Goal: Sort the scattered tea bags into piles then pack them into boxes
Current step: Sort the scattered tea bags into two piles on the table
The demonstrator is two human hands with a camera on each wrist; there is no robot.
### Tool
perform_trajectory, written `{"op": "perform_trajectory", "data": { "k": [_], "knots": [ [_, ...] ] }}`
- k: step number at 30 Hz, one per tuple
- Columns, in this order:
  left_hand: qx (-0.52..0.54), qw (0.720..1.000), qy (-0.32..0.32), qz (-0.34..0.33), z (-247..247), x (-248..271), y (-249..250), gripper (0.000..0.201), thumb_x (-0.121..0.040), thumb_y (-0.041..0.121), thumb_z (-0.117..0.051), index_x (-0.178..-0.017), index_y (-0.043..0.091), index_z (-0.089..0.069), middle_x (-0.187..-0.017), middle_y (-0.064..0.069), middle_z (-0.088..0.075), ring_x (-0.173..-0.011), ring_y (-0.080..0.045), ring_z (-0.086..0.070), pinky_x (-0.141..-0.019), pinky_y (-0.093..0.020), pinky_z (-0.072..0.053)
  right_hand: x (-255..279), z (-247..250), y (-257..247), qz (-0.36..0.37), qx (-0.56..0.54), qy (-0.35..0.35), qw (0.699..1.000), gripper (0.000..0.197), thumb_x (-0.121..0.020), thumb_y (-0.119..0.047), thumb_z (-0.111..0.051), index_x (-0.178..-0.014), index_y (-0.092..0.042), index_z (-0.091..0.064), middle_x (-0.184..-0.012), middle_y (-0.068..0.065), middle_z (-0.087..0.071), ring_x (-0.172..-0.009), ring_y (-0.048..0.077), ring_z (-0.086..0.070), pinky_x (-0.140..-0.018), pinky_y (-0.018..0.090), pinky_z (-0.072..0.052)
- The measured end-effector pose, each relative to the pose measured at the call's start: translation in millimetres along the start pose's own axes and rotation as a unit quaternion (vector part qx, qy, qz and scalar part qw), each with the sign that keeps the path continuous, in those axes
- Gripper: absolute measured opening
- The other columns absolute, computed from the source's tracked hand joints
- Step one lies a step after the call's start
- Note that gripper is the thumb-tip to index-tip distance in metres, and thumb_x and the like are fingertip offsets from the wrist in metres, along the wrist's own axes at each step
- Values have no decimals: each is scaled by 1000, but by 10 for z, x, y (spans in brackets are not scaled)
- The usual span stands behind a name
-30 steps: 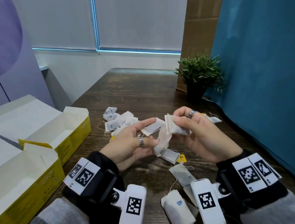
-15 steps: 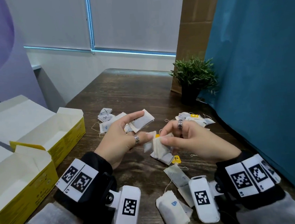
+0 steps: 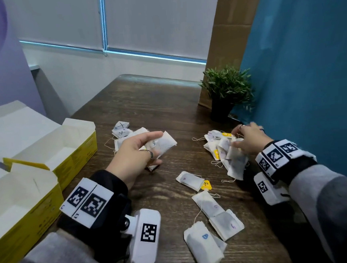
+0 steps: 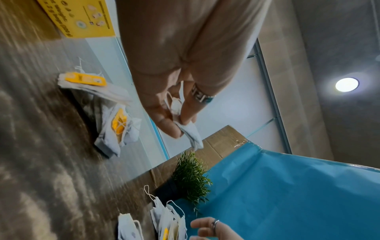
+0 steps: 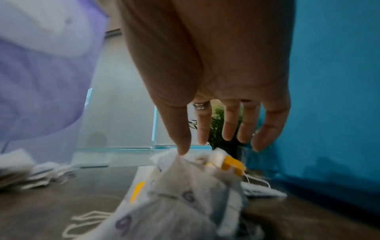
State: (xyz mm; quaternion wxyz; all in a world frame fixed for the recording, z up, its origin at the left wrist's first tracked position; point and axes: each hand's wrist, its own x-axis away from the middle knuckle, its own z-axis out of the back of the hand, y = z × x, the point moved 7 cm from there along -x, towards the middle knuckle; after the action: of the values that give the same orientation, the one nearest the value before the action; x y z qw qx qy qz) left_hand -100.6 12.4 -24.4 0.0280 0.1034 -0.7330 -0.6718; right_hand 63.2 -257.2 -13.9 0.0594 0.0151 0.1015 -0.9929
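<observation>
the left hand (image 3: 136,155) pinched a white paper tea bag (image 3: 161,145) above the dark wooden table (image 3: 149,96), while the right hand (image 3: 250,138), fingers apart, apparently released onto the right-side pile of bags (image 3: 227,152); best lay the held bag flat atop the matching pile.

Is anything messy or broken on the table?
Nothing looks broken. A few tea bags still lie loose near the table's front edge, strings trailing, not in either pile. The yellow boxes stand open, with no bags showing inside.
</observation>
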Motion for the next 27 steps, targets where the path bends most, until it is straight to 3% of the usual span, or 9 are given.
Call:
{"op": "perform_trajectory", "data": {
  "k": [3, 6, 8, 13, 15, 18, 22, 25, 27],
  "knots": [
    [-17, 1000, -6, 9, 9, 5, -7, 49, -85, -19, -49, -119, 16, -60, -124, -6, -52, -79, -19, -64, -61, -9, -54, 248, 4, -501, 142, -4, -26, 990, 28, -86, -30, -60, -113, -20, -62, -113, 4, -54, -109, 18, -51, -91, 26, -40],
    [-26, 999, 0, 32, 36, -1, -37, 50, -85, -19, -46, -118, 16, -60, -122, -10, -53, -80, -23, -66, -67, -15, -57, 722, -267, -951, 225, -54, -233, 945, 30, -88, -34, -61, -113, -18, -61, -90, -5, -58, -72, 6, -54, -68, 18, -47],
    [-13, 998, 10, 56, 57, -22, -78, 45, -88, -16, -43, -116, 15, -61, -112, -13, -55, -84, -29, -65, -72, -21, -57, 924, -405, -1099, 234, -58, -292, 926, 34, -87, -37, -60, -116, -17, -58, -81, -9, -55, -67, 5, -53, -61, 21, -49],
    [-68, 996, -21, 50, -18, 58, -27, 21, -92, 3, -52, -93, 15, -68, -86, -12, -57, -55, -7, -54, -43, -9, -46, 978, -577, -1176, 234, -12, -280, 931, 42, -79, -24, -72, -113, -14, -50, -72, -10, -58, -63, 7, -57, -64, 26, -49],
    [-95, 994, -49, 40, -67, 119, 14, 18, -90, 3, -56, -94, 16, -68, -81, -10, -59, -46, 0, -51, -43, -7, -41, 970, -568, -1124, 225, -14, -283, 932, 28, -81, -18, -70, -98, -14, -49, -69, -8, -54, -49, -2, -54, -57, 21, -46],
    [-140, 982, -119, 34, -197, 236, 76, 21, -88, 5, -60, -107, 12, -65, -81, -4, -65, -53, 3, -59, -52, -7, -47, 973, -520, -1047, 223, -21, -277, 935, 25, -82, -20, -69, -73, -16, -46, -72, -4, -51, -57, 7, -56, -54, 19, -47],
    [-248, 929, -267, 60, -543, 385, 54, 14, -83, 8, -67, -95, 16, -67, -86, -2, -70, -72, -4, -65, -68, -13, -52, 930, -364, -958, 207, -60, -252, 943, 23, -83, -25, -67, -92, -10, -52, -85, 0, -59, -69, 18, -63, -55, 20, -50],
    [-344, 864, -363, 67, -810, 525, 14, 10, -80, 17, -72, -87, 22, -69, -85, 2, -69, -78, -6, -62, -76, -18, -49, 928, -240, -890, 206, -137, -269, 931, 26, -81, -25, -71, -93, -6, -57, -80, -1, -62, -72, 16, -62, -75, 33, -55],
    [-397, 823, -400, 69, -930, 616, -36, 9, -78, 21, -74, -83, 25, -69, -87, 1, -70, -79, -6, -61, -75, -18, -48, 979, -230, -854, 216, -147, -304, 916, 26, -78, -25, -73, -90, -5, -61, -72, -8, -64, -70, 6, -61, -72, 27, -54]
  ]
}}
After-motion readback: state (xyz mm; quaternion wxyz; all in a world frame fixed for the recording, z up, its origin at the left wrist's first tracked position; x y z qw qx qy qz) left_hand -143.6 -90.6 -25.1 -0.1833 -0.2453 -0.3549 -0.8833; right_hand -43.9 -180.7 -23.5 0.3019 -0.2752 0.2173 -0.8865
